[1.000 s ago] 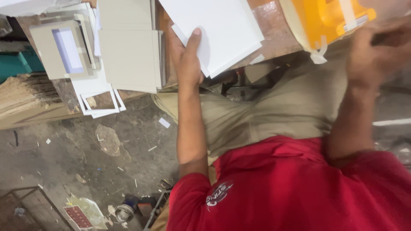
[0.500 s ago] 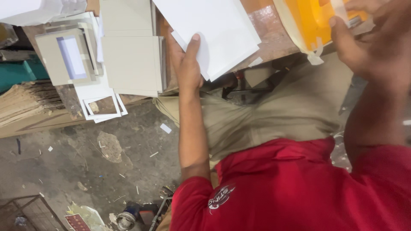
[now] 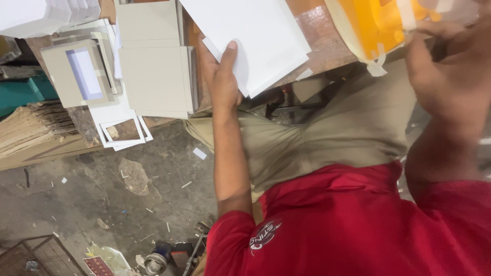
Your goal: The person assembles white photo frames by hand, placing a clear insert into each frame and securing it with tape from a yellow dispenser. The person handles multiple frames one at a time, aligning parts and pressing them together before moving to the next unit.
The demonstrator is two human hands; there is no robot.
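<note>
Fingers (image 3: 230, 56) of the left hand (image 3: 221, 82) pinned the white sheets (image 3: 250, 36) on the table (image 3: 327, 43); the right hand (image 3: 450, 71) gripped an orange-yellow container (image 3: 378, 20), seemingly mid-gluing; steady pressure seemed needed next.

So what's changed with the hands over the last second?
The hand at picture right came up from the frame's edge and now has its fingers at the yellow container with its tape. The other hand stayed flat on the white sheets; the grey boards did not move.
</note>
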